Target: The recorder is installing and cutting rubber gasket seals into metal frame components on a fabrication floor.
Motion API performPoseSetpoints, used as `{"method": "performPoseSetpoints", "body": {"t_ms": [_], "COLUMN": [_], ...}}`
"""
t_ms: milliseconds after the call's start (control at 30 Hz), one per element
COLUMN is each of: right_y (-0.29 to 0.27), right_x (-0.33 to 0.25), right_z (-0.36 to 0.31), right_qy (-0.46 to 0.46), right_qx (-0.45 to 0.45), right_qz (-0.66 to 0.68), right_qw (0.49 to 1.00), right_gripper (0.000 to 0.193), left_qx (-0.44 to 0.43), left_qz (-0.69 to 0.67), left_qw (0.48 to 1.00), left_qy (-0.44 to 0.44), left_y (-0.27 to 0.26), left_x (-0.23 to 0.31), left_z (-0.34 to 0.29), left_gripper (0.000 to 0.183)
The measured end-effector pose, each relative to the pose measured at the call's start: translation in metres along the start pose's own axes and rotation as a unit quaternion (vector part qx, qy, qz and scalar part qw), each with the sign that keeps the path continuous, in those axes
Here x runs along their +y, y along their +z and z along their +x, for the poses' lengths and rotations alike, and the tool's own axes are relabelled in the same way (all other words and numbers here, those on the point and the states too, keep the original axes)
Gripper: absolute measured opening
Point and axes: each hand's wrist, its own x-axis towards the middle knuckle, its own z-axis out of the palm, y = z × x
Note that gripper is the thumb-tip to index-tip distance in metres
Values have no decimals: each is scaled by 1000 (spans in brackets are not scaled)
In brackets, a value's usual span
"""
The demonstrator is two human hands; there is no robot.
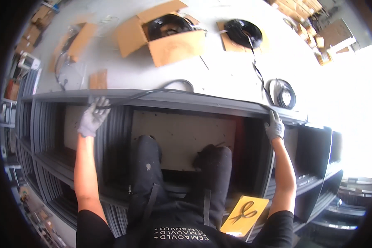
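Holding a black strip (130,99) in the left hand's (94,117) grip, along the top edge of the stacked grey frames (118,136).
The right hand (274,127) has its fingertips at the strip farther along that edge, though whether its grip is closed cannot be told; both hands wear grey gloves. Between them the strip bends up in a loop over the pale floor (219,74). Beyond lie a small coil (292,99) near the right hand, a larger black coil (239,29) on cardboard, and an open carton (175,47); scissors (246,211) rest on a yellow sheet (235,225) nearer the body.
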Motion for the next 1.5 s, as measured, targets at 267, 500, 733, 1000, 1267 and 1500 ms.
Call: {"method": "performPoseSetpoints", "body": {"t_ms": [267,500,733,1000,1267,1500], "right_y": [15,7,45,45,53,78], "right_x": [-4,7,79,97,87,129], "right_z": [57,78,76,36,40,38], "right_qy": [100,50,-33,8,-1,95], "right_qx": [-71,-96,28,-8,-66,-21], "right_qz": [47,-66,-48,-103,-170,-64], "right_qw": [991,992,998,995,983,993], "right_gripper": [65,32,17,20,24,23], "left_qx": [110,219,197,300,330,284], "left_qz": [174,348,-51,-75,-81,-65], "left_qw": [978,911,979,949,940,957], "left_qy": [17,35,-8,57,41,7], "left_y": [31,-34,-71,-88,-98,-95], "left_x": [-2,-7,4,0,-7,-11], "left_z": [-36,12,90,118,131,142], "left_gripper": [20,17,27,15,17,9]}}
